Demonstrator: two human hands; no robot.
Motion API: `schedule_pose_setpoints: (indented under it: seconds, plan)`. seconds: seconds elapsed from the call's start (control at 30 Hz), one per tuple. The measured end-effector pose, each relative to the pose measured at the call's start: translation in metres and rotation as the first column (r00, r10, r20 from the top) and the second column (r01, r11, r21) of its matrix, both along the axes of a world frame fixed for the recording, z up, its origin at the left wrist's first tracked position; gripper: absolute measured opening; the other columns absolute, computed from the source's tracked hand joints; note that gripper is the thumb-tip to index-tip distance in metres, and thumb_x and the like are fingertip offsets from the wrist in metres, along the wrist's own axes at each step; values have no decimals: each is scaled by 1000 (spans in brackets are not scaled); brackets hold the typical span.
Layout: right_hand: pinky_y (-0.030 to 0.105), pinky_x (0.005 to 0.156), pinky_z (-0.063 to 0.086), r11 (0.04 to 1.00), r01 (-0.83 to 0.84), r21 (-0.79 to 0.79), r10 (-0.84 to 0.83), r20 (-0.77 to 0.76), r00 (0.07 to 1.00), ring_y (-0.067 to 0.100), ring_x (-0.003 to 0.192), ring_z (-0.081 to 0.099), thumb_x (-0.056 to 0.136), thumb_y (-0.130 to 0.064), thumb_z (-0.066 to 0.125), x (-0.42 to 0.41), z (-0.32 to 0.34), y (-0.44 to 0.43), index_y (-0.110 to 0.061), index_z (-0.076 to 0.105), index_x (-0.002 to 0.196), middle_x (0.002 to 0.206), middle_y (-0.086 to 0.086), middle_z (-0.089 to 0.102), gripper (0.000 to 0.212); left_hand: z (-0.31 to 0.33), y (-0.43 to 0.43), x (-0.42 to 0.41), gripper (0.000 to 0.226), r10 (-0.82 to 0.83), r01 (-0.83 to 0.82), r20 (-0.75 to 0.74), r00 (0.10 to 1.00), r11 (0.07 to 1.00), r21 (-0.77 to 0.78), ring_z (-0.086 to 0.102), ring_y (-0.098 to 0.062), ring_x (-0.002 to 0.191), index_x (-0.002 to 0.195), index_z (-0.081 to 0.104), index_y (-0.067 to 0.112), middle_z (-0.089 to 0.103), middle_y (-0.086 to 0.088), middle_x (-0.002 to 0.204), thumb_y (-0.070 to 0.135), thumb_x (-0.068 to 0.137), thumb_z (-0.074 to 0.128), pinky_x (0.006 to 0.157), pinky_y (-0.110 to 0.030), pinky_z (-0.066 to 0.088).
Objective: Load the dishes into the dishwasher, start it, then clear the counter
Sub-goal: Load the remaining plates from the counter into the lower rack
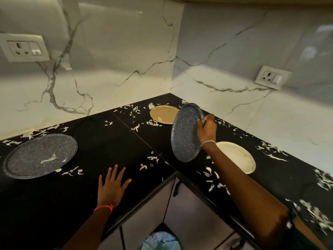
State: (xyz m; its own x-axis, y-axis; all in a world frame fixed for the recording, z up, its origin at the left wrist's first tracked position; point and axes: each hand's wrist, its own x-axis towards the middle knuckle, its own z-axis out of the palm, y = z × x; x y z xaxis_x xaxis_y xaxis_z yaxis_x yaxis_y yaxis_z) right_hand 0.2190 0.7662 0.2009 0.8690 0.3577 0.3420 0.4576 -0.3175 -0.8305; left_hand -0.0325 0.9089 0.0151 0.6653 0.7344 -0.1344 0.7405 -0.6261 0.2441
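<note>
Right hand (pixel 206 127) grips a round speckled grey plate (pixel 186 132) by its rim, tilted on edge above the black counter (pixel 111 141).
Left hand (pixel 112 184) spread flat, empty. Beyond the tilted plate: tan disc (pixel 163 114); beside it, cream plate (pixel 237 156); far left, second speckled plate (pixel 40 156). Pale shreds (pixel 153 158) scattered; no writing legible.

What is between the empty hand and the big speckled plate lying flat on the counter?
Nothing solid. The left hand and the flat speckled plate have only bare black counter and a few pale scraps between them. The right hand holds another speckled plate, tilted.
</note>
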Motion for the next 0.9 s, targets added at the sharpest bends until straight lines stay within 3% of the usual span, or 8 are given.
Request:
schedule_pose_setpoints:
  seconds: [0.13, 0.17, 0.23, 0.33, 0.47, 0.63, 0.77, 0.9]
  plan:
    - [19, 66, 31, 936, 325, 134, -271, -316, 909, 20, 86, 48, 89, -3, 50, -11, -1, -66, -11, 47, 80, 83, 7, 51, 12, -6, -34, -23, 60, -22, 21, 9, 1000, 996, 87, -5, -23, 144, 148, 4, 22, -2, -6, 157, 50, 97, 17, 116, -46, 0]
    - [24, 72, 37, 911, 388, 138, -303, -413, 859, 23, 92, 53, 88, -3, 52, -18, -3, -84, -7, 54, 86, 90, 11, 55, 5, -8, -40, -33, 63, -55, 53, 17, 998, 993, 103, -1, -23, 144, 148, 8, 20, 2, -7, 157, 54, 95, 15, 116, -45, 3]
    - [37, 87, 46, 864, 478, 155, -299, -606, 737, 30, 101, 56, 85, -3, 60, -40, -12, -120, 4, 51, 118, 113, 19, 57, 35, -9, -52, -60, 75, -117, 111, 40, 992, 985, 129, 18, -27, 142, 145, 26, 15, 21, -12, 153, 61, 89, 8, 113, -45, 13]
    - [50, 88, 49, 841, 509, 182, -200, -769, 607, 35, 100, 60, 70, 0, 75, -82, -30, -170, 6, 45, 126, 119, 23, 58, 63, -17, -68, -98, 75, -229, 229, -22, 973, 962, 146, 53, -37, 118, 124, 56, 4, 52, -20, 130, 55, 70, 60, 91, -56, 43]
    - [48, 79, 53, 844, 519, 133, -189, -833, 520, 35, 85, 62, 69, 10, 70, -150, -55, -231, 11, 51, 117, 107, 24, 62, 52, -28, -105, -139, 102, -302, 295, 43, 952, 947, 130, 53, -44, 113, 126, 48, 1, 54, -28, 125, 33, 39, 92, 89, -56, 38]
    - [40, 65, 54, 845, 533, 35, -243, -864, 442, 30, 76, 60, 75, 7, 65, -243, -82, -308, 8, 55, 107, 88, 18, 61, 34, -22, -156, -173, 78, -437, 447, 144, 888, 893, -48, 14, -42, 140, 142, 23, -3, 18, -26, 149, 24, 83, 66, 113, -51, 11]
    - [30, 48, 47, 835, 536, -126, -375, -842, 387, 22, 59, 51, 76, 6, 66, -307, -99, -365, 13, 59, 97, 73, 15, 58, 22, -40, -204, -177, 71, -564, 578, 128, 816, 805, -132, 46, -51, 118, 129, 43, -9, 47, -33, 129, 26, 70, 59, 93, -62, 38]
    - [40, 69, 54, 745, 634, -207, -495, -809, 318, 31, 74, 60, 74, 7, 69, -358, -115, -422, 12, 58, 91, 83, 19, 63, 20, -63, -267, -173, 67, -726, 724, 73, 684, 663, -190, 65, -47, 89, 112, 55, -11, 65, -30, 103, 32, 61, 61, 67, -54, 52]
